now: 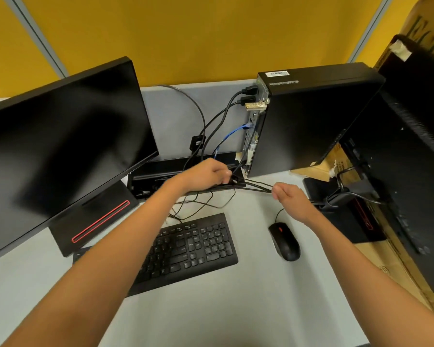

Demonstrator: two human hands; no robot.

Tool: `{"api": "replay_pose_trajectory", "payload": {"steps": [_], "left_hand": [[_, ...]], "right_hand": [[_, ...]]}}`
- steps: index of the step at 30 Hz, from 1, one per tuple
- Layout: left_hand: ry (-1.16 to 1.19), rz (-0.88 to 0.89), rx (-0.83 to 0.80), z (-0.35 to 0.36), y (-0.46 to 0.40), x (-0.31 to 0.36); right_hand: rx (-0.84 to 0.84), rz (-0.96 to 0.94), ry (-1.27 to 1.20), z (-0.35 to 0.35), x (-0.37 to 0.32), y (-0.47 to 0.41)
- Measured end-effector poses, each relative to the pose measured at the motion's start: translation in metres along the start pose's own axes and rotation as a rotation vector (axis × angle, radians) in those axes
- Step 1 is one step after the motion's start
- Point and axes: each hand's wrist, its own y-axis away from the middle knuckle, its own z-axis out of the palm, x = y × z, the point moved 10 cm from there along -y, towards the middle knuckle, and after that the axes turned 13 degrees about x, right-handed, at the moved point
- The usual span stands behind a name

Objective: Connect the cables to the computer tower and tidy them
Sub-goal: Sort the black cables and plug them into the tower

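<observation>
A black computer tower [308, 116] stands upright at the back right of the desk, its rear panel facing left. Black cables [221, 118], a blue network cable [232, 135] and a gold connector [254, 105] are plugged into that panel. My left hand [207, 175] grips a bunch of thin black cables [254, 185] just below the tower's rear. My right hand [292, 200] pinches the same bunch a little to the right, so the cables stretch taut between both hands. More loose cable [198, 206] loops on the desk behind the keyboard.
A black monitor [60, 151] on a red-striped stand fills the left. A keyboard [186, 249] and a mouse [285, 241] lie on the grey desk [211, 309]. A second monitor's back [398, 171] and cardboard boxes [431, 33] crowd the right. A black cable tray [161, 171] runs behind.
</observation>
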Motion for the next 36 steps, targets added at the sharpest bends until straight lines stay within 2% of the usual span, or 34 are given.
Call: {"api": "replay_pose_trajectory", "payload": {"steps": [4, 7, 9, 11, 14, 15, 17, 19, 21, 22, 25, 29, 31, 34, 36], "left_hand": [[0.216, -0.148, 0.092, -0.039, 0.012, -0.029], [0.375, -0.166, 0.120, -0.038, 0.013, -0.020], [0.328, -0.137, 0.108, -0.029, 0.010, -0.006], [0.271, -0.100, 0.130, -0.027, 0.004, 0.006], [0.245, -0.077, 0.244, -0.044, 0.001, 0.008], [0.225, -0.068, 0.259, -0.049, 0.003, 0.007], [0.193, -0.038, 0.232, -0.049, 0.006, 0.011], [0.219, -0.018, 0.206, -0.046, 0.008, 0.019], [0.262, -0.031, 0.208, -0.050, 0.008, 0.025], [0.261, -0.035, 0.202, -0.052, 0.008, 0.026], [0.178, -0.058, 0.128, -0.060, 0.016, 0.018], [0.107, -0.123, -0.013, -0.075, 0.035, -0.009], [0.155, -0.136, -0.051, -0.079, 0.041, -0.011], [0.222, -0.096, 0.004, -0.076, 0.033, 0.012], [0.197, -0.065, 0.026, -0.066, 0.022, 0.030]], "right_hand": [[0.021, 0.105, 0.077, 0.001, 0.026, -0.004], [-0.042, -0.001, 0.133, 0.019, -0.009, -0.008], [-0.001, -0.165, 0.023, 0.021, -0.060, -0.010], [0.092, -0.254, -0.161, 0.010, -0.105, -0.009], [0.227, -0.170, -0.390, -0.017, -0.124, -0.014], [0.277, -0.154, -0.369, -0.025, -0.126, -0.016], [0.347, -0.209, -0.136, -0.035, -0.133, -0.022], [0.214, -0.374, 0.083, -0.021, -0.151, -0.024], [0.010, -0.470, 0.029, 0.001, -0.164, -0.019], [-0.008, -0.475, 0.007, 0.004, -0.163, -0.020], [0.131, -0.393, 0.176, -0.006, -0.134, -0.037], [0.255, -0.124, 0.268, -0.031, -0.065, -0.050], [0.182, -0.085, 0.340, -0.023, -0.046, -0.046], [-0.071, -0.031, 0.431, 0.014, -0.045, -0.036], [-0.101, -0.070, 0.395, 0.028, -0.068, -0.032]]}}
